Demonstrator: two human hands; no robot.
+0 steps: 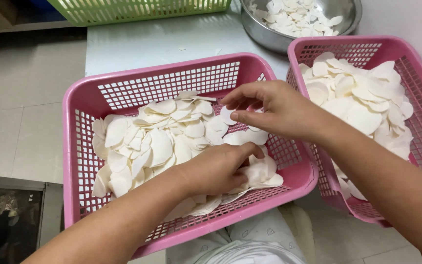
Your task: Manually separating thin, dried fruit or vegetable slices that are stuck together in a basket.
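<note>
From the head view, both my hands are inside the near pink basket (pixel 81 146), which sits in front of me, partly over my lap, with its far end on the pale desk (pixel 137 44).

My right hand (pixel 274 110) is at the far right part of that basket. Its thumb and forefinger pinch one thin white round slice (pixel 227 115), held at its right edge so the flat of the slice points left, towards the heap of white slices (pixel 157 139). The other fingers are curled loosely above it. The heap lies directly left of this hand and just beside the pinched slice, so the right hand is the nearer one to the far side of the heap.

My left hand (pixel 216 168) lies palm down at the near right of the basket, fingers curled over a small stack of slices (pixel 262 173) and pressing on them; I cannot tell whether it grips any of them from underneath. The stack sits under and just right of the fingers, and the main heap spreads from the left of this hand.

To the right, touching the first basket's side, is a second pink basket (pixel 416 83), also full of white slices. Far behind it is a metal bowl (pixel 260 32) with more slices, and a green basket (pixel 123 12) stands at the far left.
</note>
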